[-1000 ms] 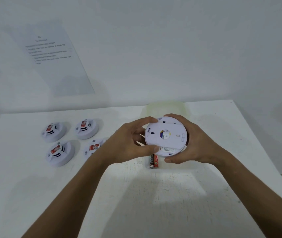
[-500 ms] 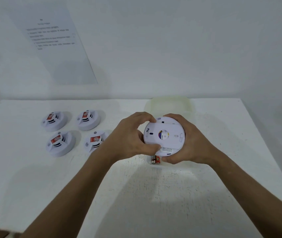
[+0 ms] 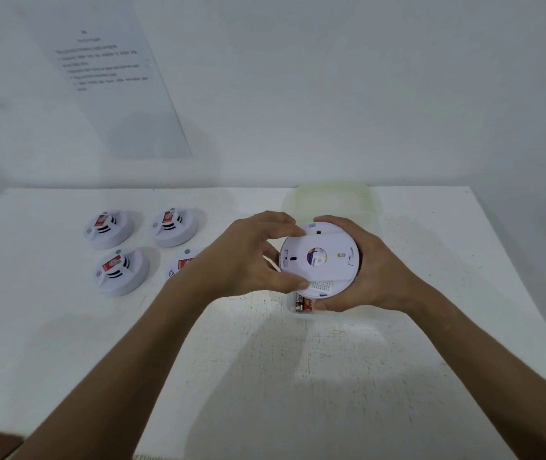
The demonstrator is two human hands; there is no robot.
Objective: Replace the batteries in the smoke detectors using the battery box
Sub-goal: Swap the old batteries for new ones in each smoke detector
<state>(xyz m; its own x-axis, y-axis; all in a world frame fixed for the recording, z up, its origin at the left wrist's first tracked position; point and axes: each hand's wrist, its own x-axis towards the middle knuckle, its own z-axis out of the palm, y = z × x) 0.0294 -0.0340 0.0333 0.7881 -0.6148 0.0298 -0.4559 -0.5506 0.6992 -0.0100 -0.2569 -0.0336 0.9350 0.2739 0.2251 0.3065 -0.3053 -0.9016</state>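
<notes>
I hold a white smoke detector [image 3: 319, 260] between both hands with its back toward me, my left hand [image 3: 248, 257] pinching its left rim with curled fingers and thumb, my right hand [image 3: 369, 270] cupped round its right side; its small printed label is too fine to read. Just under my right fingers two red batteries [image 3: 303, 304] lie in the clear battery box [image 3: 331, 200], their lettering blurred. Compared with a moment ago my grip looks unchanged, and four more detectors [image 3: 120, 272] sit beyond my left hand on the white table [image 3: 265, 376], below an unreadable wall sheet [image 3: 112, 78].
</notes>
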